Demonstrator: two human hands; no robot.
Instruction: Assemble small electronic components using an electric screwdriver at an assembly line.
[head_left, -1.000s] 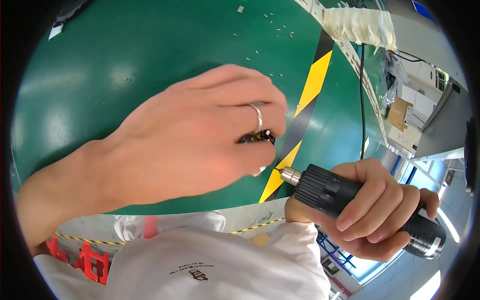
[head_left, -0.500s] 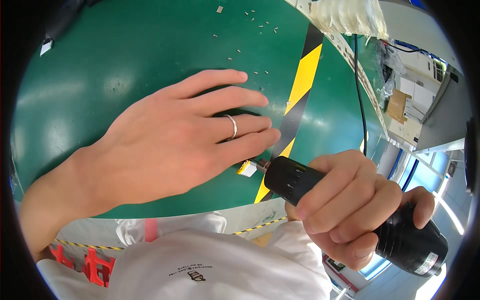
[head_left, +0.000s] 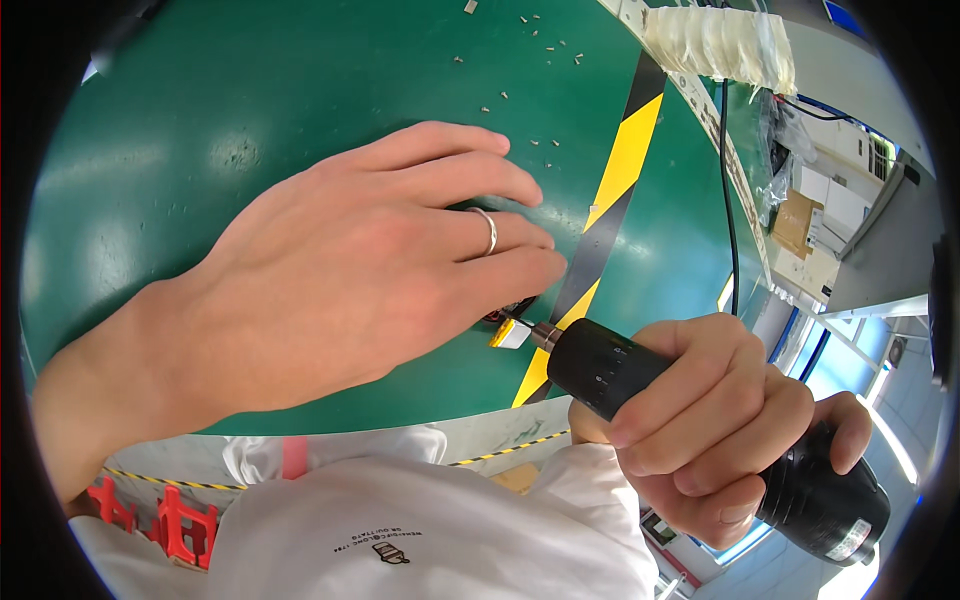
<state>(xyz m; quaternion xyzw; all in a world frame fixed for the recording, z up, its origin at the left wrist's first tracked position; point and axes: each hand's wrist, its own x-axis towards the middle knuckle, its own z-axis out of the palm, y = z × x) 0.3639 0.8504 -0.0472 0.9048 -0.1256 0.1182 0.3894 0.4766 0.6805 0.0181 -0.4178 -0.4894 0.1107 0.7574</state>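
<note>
My left hand, with a ring on one finger, lies palm down over the green table. Its fingers bend over a small dark part, mostly hidden beneath them. Beside that part a small white block with a yellow edge, like a little battery pack, pokes out under the index finger. My right hand is wrapped round a black electric screwdriver, tilted with its nose to the left. Its thin bit reaches to the dark part by the white block; whether the tip touches a screw cannot be made out.
Several tiny screws lie scattered on the green table beyond my left hand. Yellow-black tape crosses the tabletop on the right. A black cable hangs near a wrapped, ribbed white bundle. Red stools stand below.
The view has shifted a little. The screwdriver sits slightly farther back from the white block, and more of its thin bit shows. My left hand keeps its place over the small part.
</note>
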